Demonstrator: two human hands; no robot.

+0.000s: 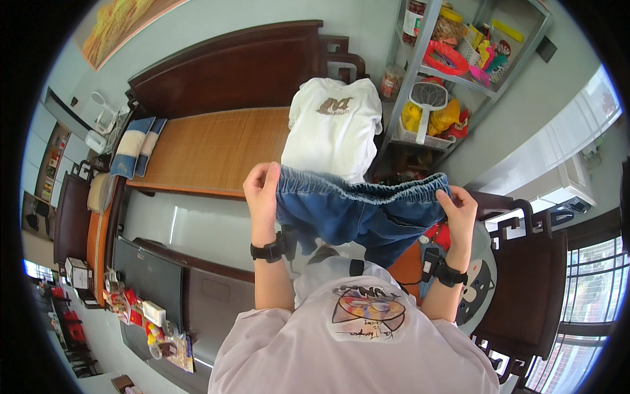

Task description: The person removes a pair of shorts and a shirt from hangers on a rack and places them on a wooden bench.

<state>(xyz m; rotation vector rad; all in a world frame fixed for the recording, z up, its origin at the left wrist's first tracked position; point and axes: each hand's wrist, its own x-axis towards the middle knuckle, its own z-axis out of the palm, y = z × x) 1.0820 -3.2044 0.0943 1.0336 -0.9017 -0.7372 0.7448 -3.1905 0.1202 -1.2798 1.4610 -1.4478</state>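
Observation:
A pair of blue denim trousers (320, 212) with an elastic waistband hangs stretched in front of my chest. My left hand (263, 189) pinches one end of the waistband, thumb on top. The other end is gripped by my right hand (457, 209). The waist opening faces away and up, and the legs hang down, partly hidden by my own body. Just beyond the waistband, a white T-shirt (334, 128) with a brown print lies on the end of the wooden bench; the denim covers its near edge.
The wooden bench (221, 147) carries a bamboo mat and blue-and-white cushions (133, 147) at its left end. To the right stands a metal shelf (416, 64) with jars and baskets. A low table (147, 276) with jars and packets is at left, and a wooden chair (526, 290) at right.

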